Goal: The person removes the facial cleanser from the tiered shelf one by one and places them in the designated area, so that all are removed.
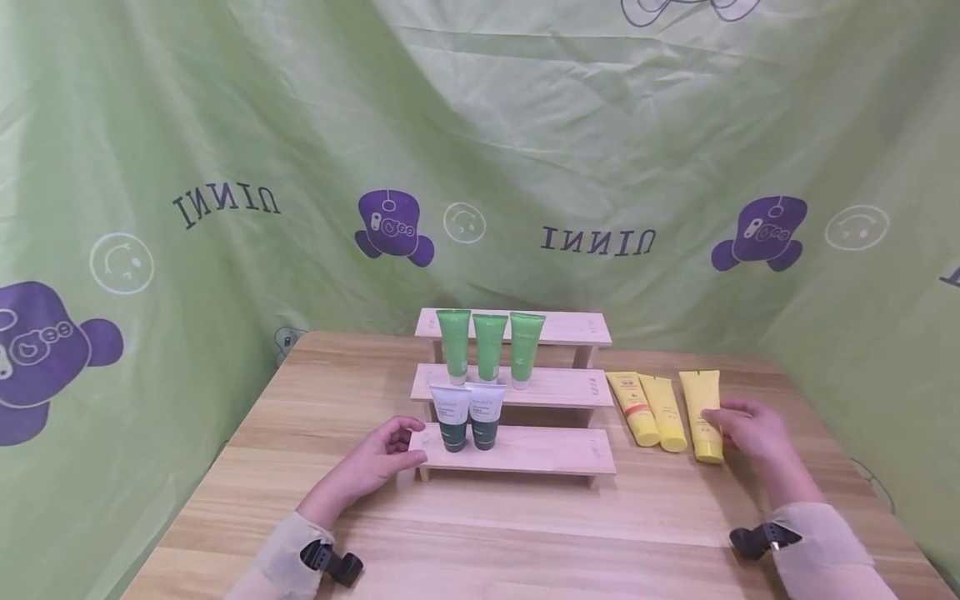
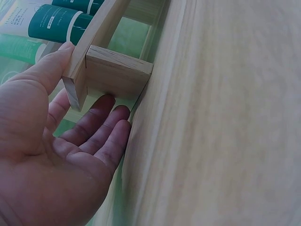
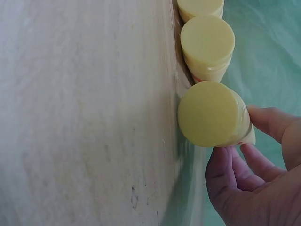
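Observation:
My left hand (image 1: 382,457) is at the left end of a three-step wooden display stand (image 1: 536,450). In the left wrist view its thumb (image 2: 59,63) lies on the lowest board's edge, and the other fingers curl below, against the short leg (image 2: 117,70). On that bottom step stand two white tubes with dark green caps (image 1: 453,417). Three green tubes (image 1: 489,346) stand on the middle step. To the right, my right hand (image 1: 753,429) holds a yellow tube (image 1: 701,408) by its side, thumb on top and fingers along the lower side. Its round cap (image 3: 209,115) faces the right wrist camera.
Two more yellow tubes lie between the stand and the held one: one with a red band (image 1: 636,408), one plain (image 1: 663,412). The top step (image 1: 570,327) rises at the back. A green printed curtain (image 1: 480,125) hangs behind the wooden table (image 1: 480,542).

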### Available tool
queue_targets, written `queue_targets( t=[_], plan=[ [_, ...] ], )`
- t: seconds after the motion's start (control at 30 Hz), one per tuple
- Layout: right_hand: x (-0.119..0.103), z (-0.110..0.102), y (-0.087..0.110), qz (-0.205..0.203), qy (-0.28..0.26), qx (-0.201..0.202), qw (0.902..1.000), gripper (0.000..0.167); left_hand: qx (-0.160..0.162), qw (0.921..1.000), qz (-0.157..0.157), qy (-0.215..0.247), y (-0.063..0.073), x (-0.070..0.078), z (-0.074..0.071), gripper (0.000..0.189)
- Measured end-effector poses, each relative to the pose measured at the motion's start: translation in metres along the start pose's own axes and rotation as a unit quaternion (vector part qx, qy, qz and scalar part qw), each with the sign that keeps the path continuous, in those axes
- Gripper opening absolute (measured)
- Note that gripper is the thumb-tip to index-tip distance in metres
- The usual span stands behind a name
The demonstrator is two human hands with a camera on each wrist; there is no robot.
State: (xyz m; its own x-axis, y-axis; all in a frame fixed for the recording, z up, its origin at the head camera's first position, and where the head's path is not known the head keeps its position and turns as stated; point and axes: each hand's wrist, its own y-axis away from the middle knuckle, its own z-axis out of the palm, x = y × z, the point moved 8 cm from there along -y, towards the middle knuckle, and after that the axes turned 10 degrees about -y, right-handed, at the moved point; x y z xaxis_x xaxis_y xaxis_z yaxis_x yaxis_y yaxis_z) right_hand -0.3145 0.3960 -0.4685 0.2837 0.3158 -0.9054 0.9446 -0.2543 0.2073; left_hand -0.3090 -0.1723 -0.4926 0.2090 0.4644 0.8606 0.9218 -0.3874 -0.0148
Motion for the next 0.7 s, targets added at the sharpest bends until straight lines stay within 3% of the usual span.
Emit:
queue_targets(
  t=[0.37, 0.7],
  plan=[
    [0.003, 0.006, -0.007, 0.018, 0.005, 0.006, 0.9998, 0.078, -0.004, 0.9998, 0.014, 0.009, 0.002, 0.003, 0.0, 0.047],
    [0.006, 0.005, -0.015, 0.01, 0.007, 0.021, 0.9997, 0.065, -0.003, 0.9998, 0.013, 0.016, 0.001, 0.004, 0.0, 0.047]
  ],
)
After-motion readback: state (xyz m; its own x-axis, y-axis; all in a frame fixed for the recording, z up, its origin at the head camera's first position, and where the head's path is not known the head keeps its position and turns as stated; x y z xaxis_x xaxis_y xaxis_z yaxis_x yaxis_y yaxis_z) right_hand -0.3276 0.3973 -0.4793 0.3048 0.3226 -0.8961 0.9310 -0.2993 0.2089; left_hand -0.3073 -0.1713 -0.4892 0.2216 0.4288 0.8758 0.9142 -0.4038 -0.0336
